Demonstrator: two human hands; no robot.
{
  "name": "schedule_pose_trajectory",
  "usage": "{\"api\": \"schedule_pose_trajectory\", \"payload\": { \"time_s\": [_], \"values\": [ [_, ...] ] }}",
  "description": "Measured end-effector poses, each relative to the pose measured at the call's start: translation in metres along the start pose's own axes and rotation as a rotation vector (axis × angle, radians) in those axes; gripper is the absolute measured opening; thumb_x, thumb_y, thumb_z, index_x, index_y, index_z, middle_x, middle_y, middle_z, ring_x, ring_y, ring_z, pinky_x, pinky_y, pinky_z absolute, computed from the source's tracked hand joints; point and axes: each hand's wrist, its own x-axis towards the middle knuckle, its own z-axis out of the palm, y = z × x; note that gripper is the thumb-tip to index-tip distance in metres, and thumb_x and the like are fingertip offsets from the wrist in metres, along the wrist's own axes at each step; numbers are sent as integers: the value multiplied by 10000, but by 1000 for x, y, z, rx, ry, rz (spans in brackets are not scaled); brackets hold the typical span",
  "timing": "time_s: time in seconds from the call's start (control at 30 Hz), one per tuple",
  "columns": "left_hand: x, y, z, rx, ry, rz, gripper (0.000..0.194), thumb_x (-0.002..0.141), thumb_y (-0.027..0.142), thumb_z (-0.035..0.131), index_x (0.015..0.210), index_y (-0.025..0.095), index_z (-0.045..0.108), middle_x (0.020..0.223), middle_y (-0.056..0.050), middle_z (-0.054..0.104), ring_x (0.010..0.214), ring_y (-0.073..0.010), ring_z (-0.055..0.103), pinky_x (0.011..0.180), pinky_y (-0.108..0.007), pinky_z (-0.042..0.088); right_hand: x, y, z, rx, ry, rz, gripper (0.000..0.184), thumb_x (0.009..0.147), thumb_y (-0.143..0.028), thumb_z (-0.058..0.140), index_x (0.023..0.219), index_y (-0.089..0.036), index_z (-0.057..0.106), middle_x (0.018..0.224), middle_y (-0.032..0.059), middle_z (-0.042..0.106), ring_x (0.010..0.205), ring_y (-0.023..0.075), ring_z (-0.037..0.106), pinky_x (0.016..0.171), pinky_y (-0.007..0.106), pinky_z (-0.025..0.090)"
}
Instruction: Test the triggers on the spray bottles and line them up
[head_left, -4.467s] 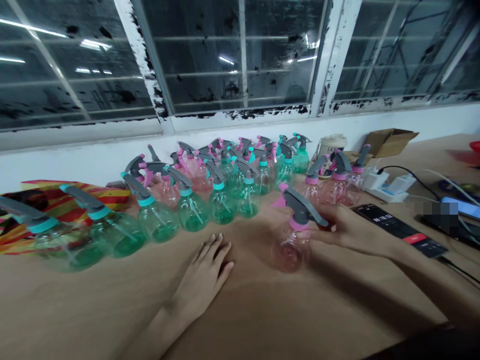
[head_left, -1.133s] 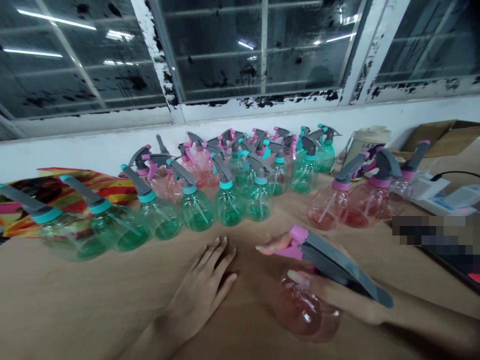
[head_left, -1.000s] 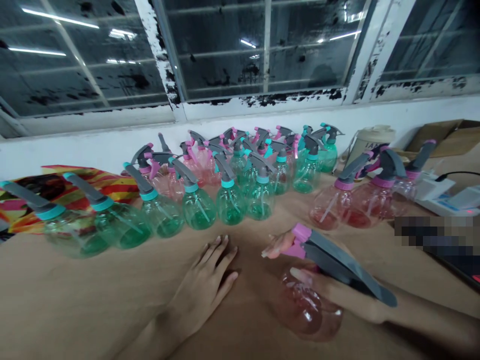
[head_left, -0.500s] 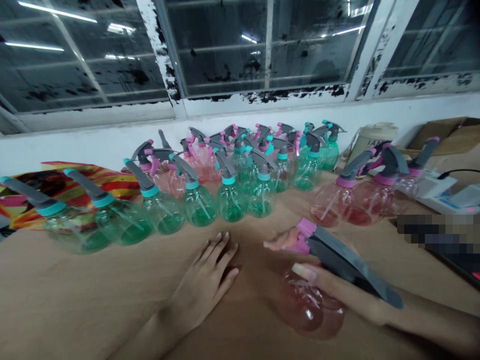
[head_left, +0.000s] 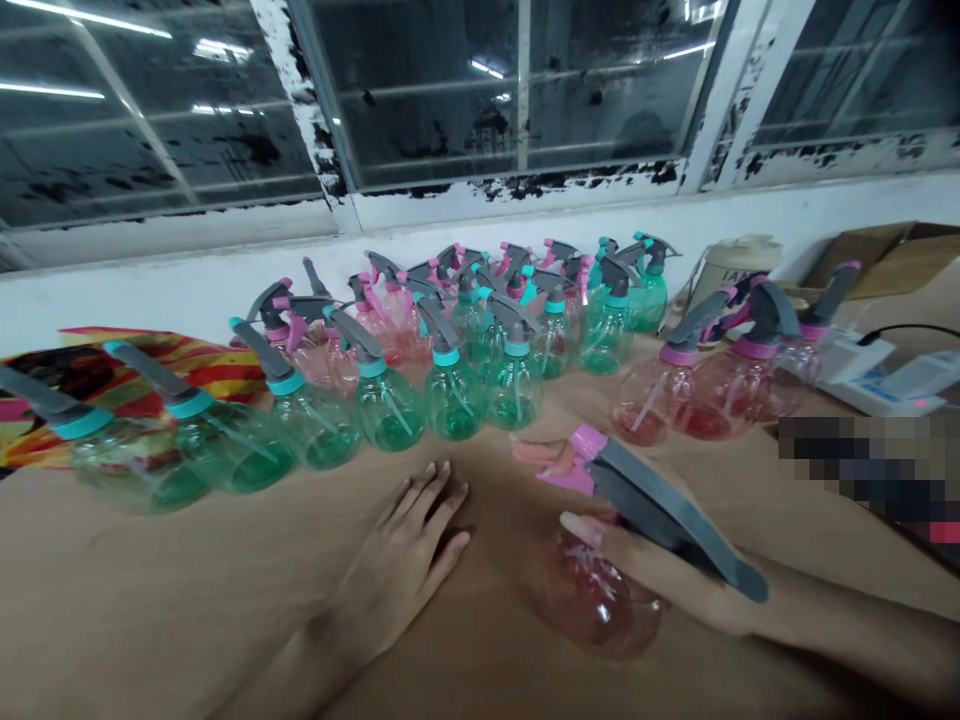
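My right hand (head_left: 622, 545) is wrapped round the neck of a pink spray bottle (head_left: 600, 610), its fingers by the pink trigger and nozzle and its thumb across the front. The bottle has a grey sprayer head and a clear pink, round body, tilted over the near right part of the table. Flat on the wooden table (head_left: 187, 590) lies my left hand (head_left: 405, 550), fingers spread and holding nothing. Just beyond it stands a row of green spray bottles (head_left: 388, 412) with turquoise collars and grey heads.
Several pink spray bottles (head_left: 652, 400) stand at the right, and more pink and green ones crowd along the wall. A colourful bag (head_left: 217, 370) lies at left. At the back right are a cream container (head_left: 739, 265), a cardboard box (head_left: 877, 260) and a white power strip (head_left: 892, 385).
My right hand has moved slightly left with the pink spray bottle in it. The whole view has shifted a little; my left hand stays flat on the table.
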Motion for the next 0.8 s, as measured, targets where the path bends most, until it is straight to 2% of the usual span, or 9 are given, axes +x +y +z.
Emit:
{"api": "schedule_pose_trajectory", "payload": {
  "time_s": [0.1, 0.17, 0.27, 0.33, 0.5, 0.7, 0.8],
  "values": [
    [0, 0, 0, -3, 6, 4, 464, 996, 421, 300, 1352, 160, 443, 1436, -114, 406, 1335, -250, 342, 1067, -452, 325, 1, -1, -1, 43, 25, 16, 343, 807, -217, 570, 1145, -276, 581, 585, -34, 602, 485, 143, 591, 585, 253, 563],
    [-1, 0, 1, 3, 14, 11, 463, 996, 416, 305, 1353, 154, 440, 1438, -117, 402, 1336, -253, 340, 1067, -458, 325, 2, -1, -3, 48, 11, 8, 337, 797, -192, 577, 1124, -274, 585, 520, -52, 556, 500, 149, 600, 613, 257, 563],
    [-2, -1, 4, 6, 28, 14, 468, 994, 417, 317, 1354, 143, 438, 1435, -123, 404, 1333, -259, 344, 1064, -463, 327, 5, -2, -4, 43, 3, -30, 275, 794, -181, 584, 1056, -264, 594, 621, -18, 623, 714, 187, 670, 756, 297, 558],
    [-2, -1, 5, 8, 30, 13, 468, 992, 414, 327, 1358, 141, 433, 1439, -123, 399, 1334, -259, 340, 1065, -463, 327, 5, -3, -4, 42, -5, -38, 233, 804, -212, 586, 1034, -253, 595, 731, 12, 669, 810, 204, 674, 791, 321, 551],
    [-3, -1, 5, -7, 16, 6, 463, 990, 406, 346, 1380, 163, 400, 1466, -102, 359, 1352, -245, 305, 1083, -447, 301, 2, -2, -2, 64, -73, 49, 176, 856, -308, 556, 999, -226, 614, 828, 31, 682, 662, 158, 645, 655, 299, 559],
    [0, 0, 0, -3, 3, 19, 461, 998, 397, 310, 1364, 141, 423, 1448, -125, 382, 1339, -259, 331, 1061, -469, 330, 0, 3, 2, 77, -37, 53, 176, 879, -338, 522, 798, -203, 601, 728, 23, 649, 744, 180, 643, 818, 392, 530],
    [0, 0, 0, -5, 17, 17, 457, 999, 397, 305, 1364, 147, 421, 1445, -119, 390, 1336, -254, 339, 1062, -459, 332, 0, 3, 2, 96, -13, 50, 131, 866, -325, 551, 854, -219, 628, 818, 28, 688, 861, 203, 661, 879, 391, 515]
  ]
}}
